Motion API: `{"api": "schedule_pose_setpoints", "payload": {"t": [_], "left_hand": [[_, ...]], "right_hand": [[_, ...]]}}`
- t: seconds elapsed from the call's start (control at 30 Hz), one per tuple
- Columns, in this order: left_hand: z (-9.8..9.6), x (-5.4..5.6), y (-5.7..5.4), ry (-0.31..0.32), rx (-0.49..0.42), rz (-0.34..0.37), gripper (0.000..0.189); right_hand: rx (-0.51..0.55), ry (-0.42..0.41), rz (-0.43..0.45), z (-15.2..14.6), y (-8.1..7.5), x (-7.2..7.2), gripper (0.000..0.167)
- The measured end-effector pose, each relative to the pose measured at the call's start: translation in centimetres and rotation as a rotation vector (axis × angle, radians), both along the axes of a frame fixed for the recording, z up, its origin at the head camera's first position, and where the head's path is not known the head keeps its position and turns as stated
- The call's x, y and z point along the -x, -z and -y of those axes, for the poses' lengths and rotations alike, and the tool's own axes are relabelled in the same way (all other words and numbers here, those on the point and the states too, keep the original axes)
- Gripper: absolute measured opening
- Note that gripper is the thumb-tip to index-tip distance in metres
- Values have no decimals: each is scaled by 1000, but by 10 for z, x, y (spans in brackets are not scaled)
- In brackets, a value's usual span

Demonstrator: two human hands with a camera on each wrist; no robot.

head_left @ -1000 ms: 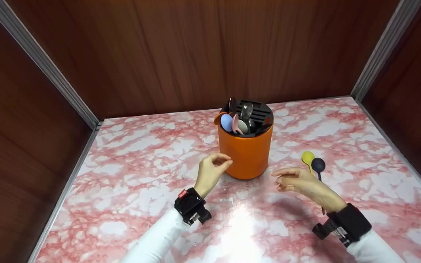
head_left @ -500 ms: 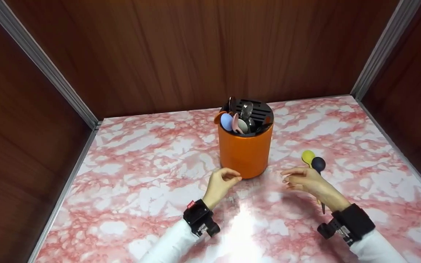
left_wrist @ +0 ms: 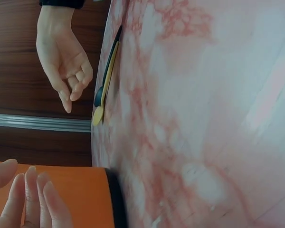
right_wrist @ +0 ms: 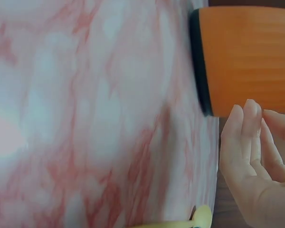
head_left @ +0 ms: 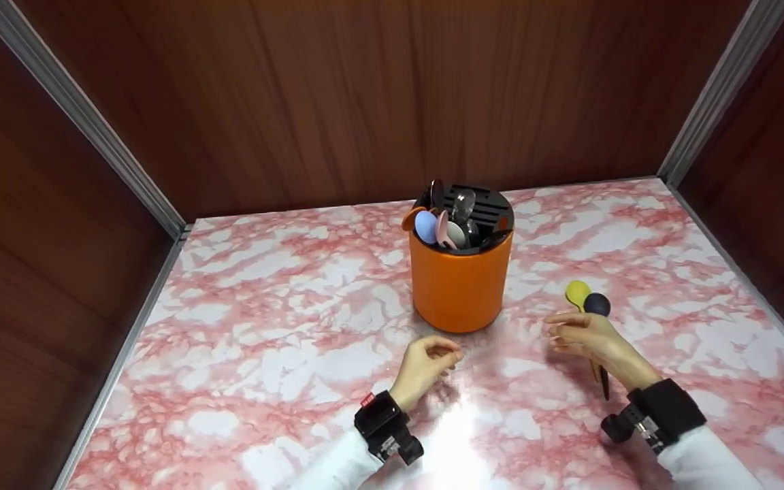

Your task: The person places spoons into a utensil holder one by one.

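My left hand hovers over the table in front of the orange utensil holder, fingers loosely bent and nothing held. To the holder's right is my right hand, relaxed and holding nothing. It overlaps a yellow spoon and a dark spoon in the head view. In the left wrist view both spoons lie side by side on the table, apart from that hand. Several spoons stand bowl-up in the holder's black slotted top, among them a light blue spoon and a pink spoon.
A red-and-white marbled tabletop spreads around the holder. Dark wood panels enclose it at the back and both sides, with grey metal strips at the corners. Light glares off the table's front middle.
My left hand has drawn back toward me and slightly right, away from the holder's side. The right hand has shifted a little to the right. The holder and spoons stay where they were.
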State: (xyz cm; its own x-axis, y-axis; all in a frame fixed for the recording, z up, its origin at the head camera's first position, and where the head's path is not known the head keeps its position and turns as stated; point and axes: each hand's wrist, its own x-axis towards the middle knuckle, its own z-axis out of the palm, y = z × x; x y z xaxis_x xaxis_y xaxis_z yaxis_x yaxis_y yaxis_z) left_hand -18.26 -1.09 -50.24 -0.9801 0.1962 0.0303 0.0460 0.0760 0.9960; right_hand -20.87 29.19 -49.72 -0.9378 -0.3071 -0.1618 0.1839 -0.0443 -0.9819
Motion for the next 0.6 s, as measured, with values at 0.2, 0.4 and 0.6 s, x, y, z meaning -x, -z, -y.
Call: {"api": "schedule_pose_setpoints", "payload": {"t": [0.2, 0.4, 0.6], "left_hand": [[-1, -3, 8, -10, -14, 38, 20], [1, -11, 10, -19, -17, 83, 18], [1, -16, 12, -24, -81, 189, 19]], "right_hand": [[-110, 52, -32, -6, -1, 6, 31], [-186, 116, -61, -11, -3, 13, 33], [-264, 215, -116, -16, -1, 18, 33]]}}
